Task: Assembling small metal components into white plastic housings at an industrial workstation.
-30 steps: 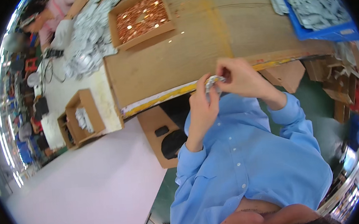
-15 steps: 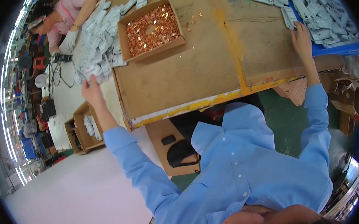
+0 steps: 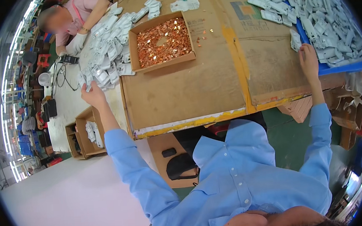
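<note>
My left hand (image 3: 93, 96) reaches to the near edge of a heap of white plastic housings (image 3: 108, 51) on the left table. Its thumb and forefinger are spread, right by the nearest pieces; I see no piece clearly gripped. On the right, my right hand (image 3: 309, 61) pinches the lower end of a single white plastic housing (image 3: 295, 40), which is tilted up off the cardboard. This piece is just left of a larger heap of similar housings (image 3: 330, 27) on a blue tray (image 3: 345, 68). Between my hands stands a cardboard box (image 3: 167, 66) filled with small copper-coloured metal pieces (image 3: 163, 43).
Brown cardboard (image 3: 188, 93) with yellow tape covers the table. A few loose copper pieces (image 3: 199, 39) lie beside the box. A gloved co-worker (image 3: 77, 42) sits at the far left. Small boxes (image 3: 81, 132) holding white parts stand below my left wrist.
My right hand has drawn the white housing nearer and tilted it up off the cardboard. The left hand has shifted slightly at the heap's edge. The whole view has tipped a little.
</note>
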{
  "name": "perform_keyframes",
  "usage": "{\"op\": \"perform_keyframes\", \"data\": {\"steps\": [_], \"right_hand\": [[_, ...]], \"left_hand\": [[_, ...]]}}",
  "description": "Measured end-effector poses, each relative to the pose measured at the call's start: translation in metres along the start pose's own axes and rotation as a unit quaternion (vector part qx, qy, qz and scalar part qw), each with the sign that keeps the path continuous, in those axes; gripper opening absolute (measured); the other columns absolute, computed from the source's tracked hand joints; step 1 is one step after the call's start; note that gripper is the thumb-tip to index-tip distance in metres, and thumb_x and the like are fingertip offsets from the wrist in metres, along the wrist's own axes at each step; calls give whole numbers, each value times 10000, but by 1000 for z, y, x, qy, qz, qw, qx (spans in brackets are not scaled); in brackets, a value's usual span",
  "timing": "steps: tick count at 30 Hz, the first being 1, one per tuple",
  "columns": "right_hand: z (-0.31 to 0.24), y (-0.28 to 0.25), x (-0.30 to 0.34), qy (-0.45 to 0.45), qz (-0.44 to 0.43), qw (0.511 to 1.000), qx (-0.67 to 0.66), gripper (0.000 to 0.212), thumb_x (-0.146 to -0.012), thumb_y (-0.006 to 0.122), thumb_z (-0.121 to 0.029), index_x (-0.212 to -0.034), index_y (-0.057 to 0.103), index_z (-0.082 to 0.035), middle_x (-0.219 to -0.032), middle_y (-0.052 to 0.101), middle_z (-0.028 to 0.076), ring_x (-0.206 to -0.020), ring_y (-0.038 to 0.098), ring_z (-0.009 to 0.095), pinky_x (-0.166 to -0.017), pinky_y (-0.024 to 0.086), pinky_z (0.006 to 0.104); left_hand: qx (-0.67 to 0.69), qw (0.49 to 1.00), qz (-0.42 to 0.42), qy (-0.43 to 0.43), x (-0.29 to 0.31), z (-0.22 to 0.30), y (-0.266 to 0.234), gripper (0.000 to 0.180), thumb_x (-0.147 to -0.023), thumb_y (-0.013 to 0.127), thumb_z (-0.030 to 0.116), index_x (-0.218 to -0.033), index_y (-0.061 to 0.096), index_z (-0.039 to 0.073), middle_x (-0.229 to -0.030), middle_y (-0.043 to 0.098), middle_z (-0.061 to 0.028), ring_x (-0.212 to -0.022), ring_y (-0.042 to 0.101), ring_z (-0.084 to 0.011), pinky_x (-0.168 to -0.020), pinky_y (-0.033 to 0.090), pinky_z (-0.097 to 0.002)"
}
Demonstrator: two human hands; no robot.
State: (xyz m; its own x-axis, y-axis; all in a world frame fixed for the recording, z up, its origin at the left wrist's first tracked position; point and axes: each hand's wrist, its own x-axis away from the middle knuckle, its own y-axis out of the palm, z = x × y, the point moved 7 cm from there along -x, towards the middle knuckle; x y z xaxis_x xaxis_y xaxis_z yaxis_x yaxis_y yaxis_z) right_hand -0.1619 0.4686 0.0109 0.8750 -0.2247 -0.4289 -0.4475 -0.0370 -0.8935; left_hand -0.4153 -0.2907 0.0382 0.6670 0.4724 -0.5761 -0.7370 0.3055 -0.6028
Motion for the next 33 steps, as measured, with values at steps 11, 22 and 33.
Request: {"op": "perform_keyframes", "data": {"steps": [11,22,33], "right_hand": [[-318,-68,35,-403,-91,871,-265,193,-761,689,-87,-931,597,-78,-1078,593,108,-1037,574,313,-859,493,409],[-412,47,-92,-223,-268,850,-394,203,-867,629,-131,-1057,631,-59,-1043,626,124,-926,611,297,-811,498,385],[-465,154,-162,-471,-209,857,7,76,-759,648,-72,-832,666,-85,-881,674,104,-899,653,306,-734,531,423]], "left_hand": [[483,653,-545,-209,267,140,-65,363,-972,548,272,-1242,539,29,-970,639,-57,-736,619,-107,-544,443,-205],[597,561,-302,-488,331,52,-92,433,-857,612,-33,-1248,444,44,-1065,615,-102,-822,651,-178,-648,563,-267],[614,514,-363,-476,349,67,-99,493,-811,666,-17,-1249,448,43,-1075,613,-112,-918,661,-216,-742,571,-330]]}}
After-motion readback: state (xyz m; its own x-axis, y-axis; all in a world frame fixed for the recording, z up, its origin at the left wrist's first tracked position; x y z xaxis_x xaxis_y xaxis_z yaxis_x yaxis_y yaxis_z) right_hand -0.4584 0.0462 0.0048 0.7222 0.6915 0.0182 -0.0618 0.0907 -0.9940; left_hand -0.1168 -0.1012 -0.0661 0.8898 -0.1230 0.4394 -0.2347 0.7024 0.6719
